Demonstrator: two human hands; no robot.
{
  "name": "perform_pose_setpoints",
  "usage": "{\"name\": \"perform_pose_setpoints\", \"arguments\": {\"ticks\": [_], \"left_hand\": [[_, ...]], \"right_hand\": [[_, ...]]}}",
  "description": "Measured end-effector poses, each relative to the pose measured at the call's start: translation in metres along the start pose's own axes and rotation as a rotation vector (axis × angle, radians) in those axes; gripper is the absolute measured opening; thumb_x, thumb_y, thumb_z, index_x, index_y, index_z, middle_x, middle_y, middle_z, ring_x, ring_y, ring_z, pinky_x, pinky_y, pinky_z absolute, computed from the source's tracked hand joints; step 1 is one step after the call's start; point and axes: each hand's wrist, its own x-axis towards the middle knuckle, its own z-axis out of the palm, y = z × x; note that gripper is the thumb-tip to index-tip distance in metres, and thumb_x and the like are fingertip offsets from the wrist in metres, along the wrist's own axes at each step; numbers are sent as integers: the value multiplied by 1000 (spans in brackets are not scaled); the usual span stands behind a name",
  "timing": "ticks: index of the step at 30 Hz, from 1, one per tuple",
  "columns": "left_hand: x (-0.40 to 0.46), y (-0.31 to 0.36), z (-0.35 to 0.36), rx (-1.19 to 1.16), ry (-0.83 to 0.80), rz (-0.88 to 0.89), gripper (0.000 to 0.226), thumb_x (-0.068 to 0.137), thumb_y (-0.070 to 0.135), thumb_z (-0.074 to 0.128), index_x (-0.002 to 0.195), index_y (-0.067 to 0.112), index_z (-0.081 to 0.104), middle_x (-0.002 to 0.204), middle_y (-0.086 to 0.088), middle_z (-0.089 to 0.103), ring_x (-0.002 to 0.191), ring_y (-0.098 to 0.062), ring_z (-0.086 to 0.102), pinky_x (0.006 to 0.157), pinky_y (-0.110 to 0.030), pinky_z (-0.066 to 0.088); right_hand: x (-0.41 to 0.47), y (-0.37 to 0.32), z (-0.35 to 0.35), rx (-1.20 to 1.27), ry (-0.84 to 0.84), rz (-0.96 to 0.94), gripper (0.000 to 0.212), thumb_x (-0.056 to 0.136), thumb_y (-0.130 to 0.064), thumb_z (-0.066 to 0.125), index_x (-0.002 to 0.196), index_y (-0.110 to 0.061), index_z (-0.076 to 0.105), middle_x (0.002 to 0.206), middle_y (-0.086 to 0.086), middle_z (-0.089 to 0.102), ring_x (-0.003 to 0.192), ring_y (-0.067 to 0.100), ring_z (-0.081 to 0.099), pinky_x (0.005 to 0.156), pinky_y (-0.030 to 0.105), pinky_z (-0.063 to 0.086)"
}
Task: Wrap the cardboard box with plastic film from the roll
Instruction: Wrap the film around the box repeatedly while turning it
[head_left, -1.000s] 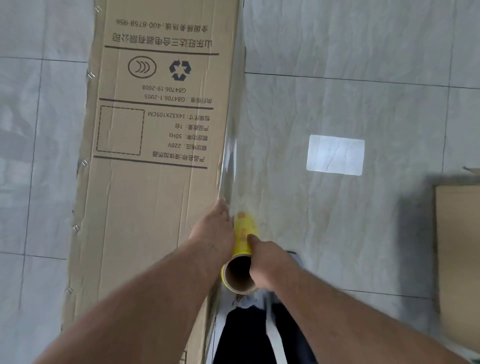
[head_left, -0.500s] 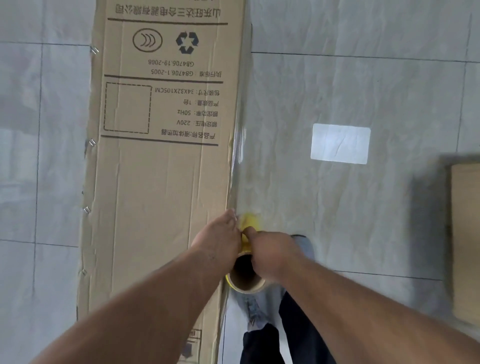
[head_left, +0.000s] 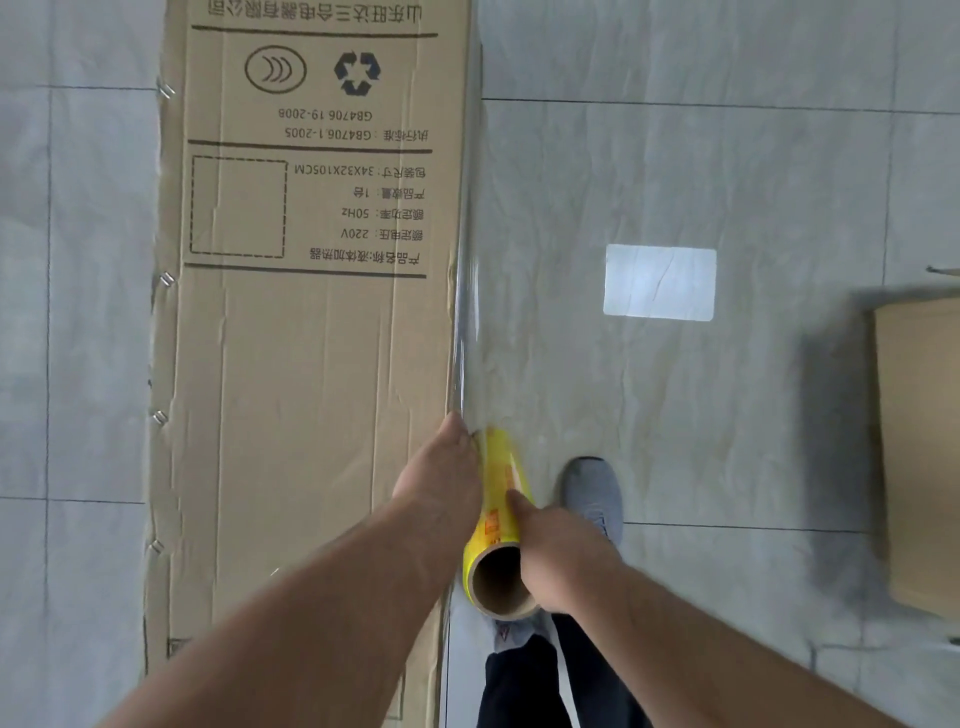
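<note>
Cardboard box (head_left: 311, 364), long & printed, stands on the tiled floor (head_left: 675, 156) at left-centre, w/ a strip of clear plastic film (head_left: 464, 312) running taut down its right edge to the yellow roll (head_left: 501, 499) I see held just beside that edge. Step in hand, I judge: paying out film along the box; next move needs the roll carried round the box w/ tension kept so the film clings. Both forearms reach fwd; left hand (head_left: 441, 478) curls around the roll's left side, knuckles near the box edge, right hand (head_left: 558, 551) grips the roll's near end, thumb lying along its top.
</note>
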Motion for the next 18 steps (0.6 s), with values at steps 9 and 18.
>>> {"name": "perform_pose_setpoints", "arguments": {"ticks": [9, 18], "left_hand": [[-17, 33, 7, -7, -24, 58, 69, 107, 41, 37, 163, 6, 17, 163, -25, 28, 152, -47, 20, 121, -65, 0], [-22, 45, 18, -70, -34, 84, 68, 106, 37, 41, 162, 5, 19, 169, -21, 11, 156, -38, 12, 125, -54, 4]], "right_hand": [[2, -18, 7, -298, 48, -196, 43, 99, -11, 53, 141, -14, 51, 121, 10, 69, 110, 34, 69, 77, 39, 47], [-9, -1, 73, 687, 183, 203, 53, 95, -14, 50, 146, -28, 39, 96, -2, 65, 69, 13, 60, 49, 22, 39]]}}
